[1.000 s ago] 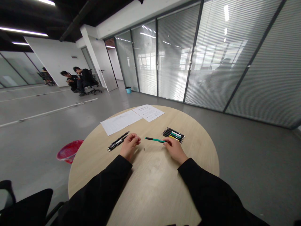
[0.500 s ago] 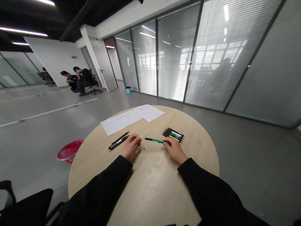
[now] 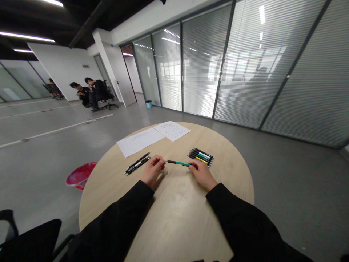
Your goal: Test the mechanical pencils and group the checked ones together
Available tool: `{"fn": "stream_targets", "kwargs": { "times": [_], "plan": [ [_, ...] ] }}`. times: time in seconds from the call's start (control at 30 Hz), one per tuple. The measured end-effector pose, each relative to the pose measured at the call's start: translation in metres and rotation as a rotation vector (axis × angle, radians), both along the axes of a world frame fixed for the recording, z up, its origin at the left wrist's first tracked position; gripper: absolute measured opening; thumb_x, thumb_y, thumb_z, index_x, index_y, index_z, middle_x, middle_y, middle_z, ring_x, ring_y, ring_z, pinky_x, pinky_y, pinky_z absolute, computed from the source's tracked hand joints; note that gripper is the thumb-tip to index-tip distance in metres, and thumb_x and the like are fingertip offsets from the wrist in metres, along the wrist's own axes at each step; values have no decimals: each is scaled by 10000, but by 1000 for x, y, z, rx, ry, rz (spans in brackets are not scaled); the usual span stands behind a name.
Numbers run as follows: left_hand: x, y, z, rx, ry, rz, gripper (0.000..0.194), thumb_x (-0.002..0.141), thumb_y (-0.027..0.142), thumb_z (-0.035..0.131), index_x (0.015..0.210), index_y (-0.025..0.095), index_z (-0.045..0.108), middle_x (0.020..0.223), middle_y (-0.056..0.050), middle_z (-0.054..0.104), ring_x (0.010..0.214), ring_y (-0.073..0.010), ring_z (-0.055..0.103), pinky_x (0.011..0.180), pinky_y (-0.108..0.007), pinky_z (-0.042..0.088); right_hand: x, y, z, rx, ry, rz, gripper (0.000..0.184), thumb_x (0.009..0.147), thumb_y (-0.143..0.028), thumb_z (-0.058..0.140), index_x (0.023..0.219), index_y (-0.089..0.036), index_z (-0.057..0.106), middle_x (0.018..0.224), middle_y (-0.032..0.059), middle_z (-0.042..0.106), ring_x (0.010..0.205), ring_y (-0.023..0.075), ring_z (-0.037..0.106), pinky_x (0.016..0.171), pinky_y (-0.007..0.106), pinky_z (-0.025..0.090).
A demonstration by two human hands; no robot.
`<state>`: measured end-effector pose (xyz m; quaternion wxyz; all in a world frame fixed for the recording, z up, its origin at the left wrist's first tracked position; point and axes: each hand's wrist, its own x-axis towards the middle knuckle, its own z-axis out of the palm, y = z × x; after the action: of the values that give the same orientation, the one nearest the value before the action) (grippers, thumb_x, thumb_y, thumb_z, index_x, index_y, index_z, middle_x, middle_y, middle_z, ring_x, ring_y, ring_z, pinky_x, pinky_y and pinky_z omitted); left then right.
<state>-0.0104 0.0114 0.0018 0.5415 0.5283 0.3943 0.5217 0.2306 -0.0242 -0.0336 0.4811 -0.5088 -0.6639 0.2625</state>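
A green pen with a black grip [image 3: 178,163] lies roughly level just above the round table, between my two hands. My right hand [image 3: 202,174] is closed in a pinch around its green rear end. At the black front end, my left hand [image 3: 153,169] has its thumb and fingers pressed together right by the tip. What those fingertips hold is too small to make out. A tiny dark bit [image 3: 167,173] rests on the wood below the tip. Black pens [image 3: 137,164] lie left of my left hand. Beyond my right hand is a neat row of several pens [image 3: 201,155].
Two printed sheets [image 3: 141,141] lie toward the far edge of the round wooden table [image 3: 177,218]. A red basin [image 3: 80,175] stands on the floor at left, near a black chair [image 3: 29,236]. People [image 3: 91,91] sit in the background.
My left fingertips have moved slightly right, closer over the pen's tip, so the small gap there has narrowed. My right hand and the pen have barely moved.
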Motion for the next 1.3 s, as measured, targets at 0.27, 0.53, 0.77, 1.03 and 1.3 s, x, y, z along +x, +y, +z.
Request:
{"fn": "stream_targets", "kwargs": {
  "times": [0.27,0.53,0.77,1.03,1.3],
  "plan": [
    [3,-1,-2,51,81,-17,274,714,389,754,763,167,600,649,12,573,570,-103,514,536,-226,411,-1,-3,3,7,-6,7,200,829,-198,538,924,-198,713,802,18,677,711,166,565,665,273,410],
    [4,-1,-4,57,115,-40,293,690,355,778,846,170,613,685,25,574,583,-99,529,565,-230,433,0,0,-1,-3,0,-7,199,829,-205,539,922,-196,714,794,19,676,717,169,567,672,274,413],
    [2,1,-3,65,129,7,292,708,372,749,858,167,605,690,19,581,601,-111,548,573,-235,438,0,0,0,-2,11,-7,206,820,-199,541,924,-195,719,768,15,668,691,165,553,642,269,401],
    [1,1,-3,102,166,-14,245,736,366,730,798,168,600,642,21,568,582,-108,524,554,-228,419,0,1,-1,7,-14,-5,199,817,-198,543,911,-200,718,778,13,670,691,163,554,645,269,397],
    [0,4,-7,95,169,-42,271,714,386,758,785,168,613,641,19,575,579,-116,539,565,-242,430,0,0,-2,-3,-49,28,172,809,-204,549,873,-190,708,763,9,658,699,161,553,655,268,398]
  ]
}}
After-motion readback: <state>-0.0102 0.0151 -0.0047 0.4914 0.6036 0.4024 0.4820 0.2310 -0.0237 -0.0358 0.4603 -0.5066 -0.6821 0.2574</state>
